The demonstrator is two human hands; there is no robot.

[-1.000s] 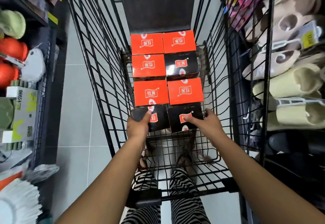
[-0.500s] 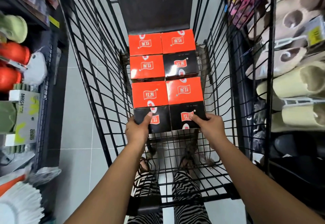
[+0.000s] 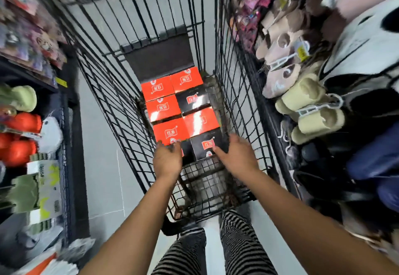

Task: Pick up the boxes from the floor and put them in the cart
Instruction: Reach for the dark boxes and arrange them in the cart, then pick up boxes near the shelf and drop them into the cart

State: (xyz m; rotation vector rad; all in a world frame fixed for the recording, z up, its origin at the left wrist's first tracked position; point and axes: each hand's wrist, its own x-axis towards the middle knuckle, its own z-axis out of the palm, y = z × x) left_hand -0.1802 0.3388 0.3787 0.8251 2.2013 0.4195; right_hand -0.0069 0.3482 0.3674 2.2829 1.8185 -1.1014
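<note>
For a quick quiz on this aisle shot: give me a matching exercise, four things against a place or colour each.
Things: 1 left hand; 2 right hand; 3 farthest left box; 4 beige slippers.
Matches: A orange top; B hung right of the cart; C at the near left box; D at the near right black box.
Pairs: 1-C; 2-D; 3-A; 4-B.

Narrow aisle of a retail shop. A black wire shopping cart [image 3: 121,93] stands on a grey tiled floor [image 3: 103,145] between stocked displays. Right: plush slippers [image 3: 285,43] hang in pairs on white plastic hangers [image 3: 311,108], one pair bearing a yellow tag [image 3: 302,51]. Left: a dark shelving unit [image 3: 74,136] with a yellow edge label [image 3: 61,82]. Matching red and black boxes [image 3: 157,88] line the cart's bottom in rows.
</note>
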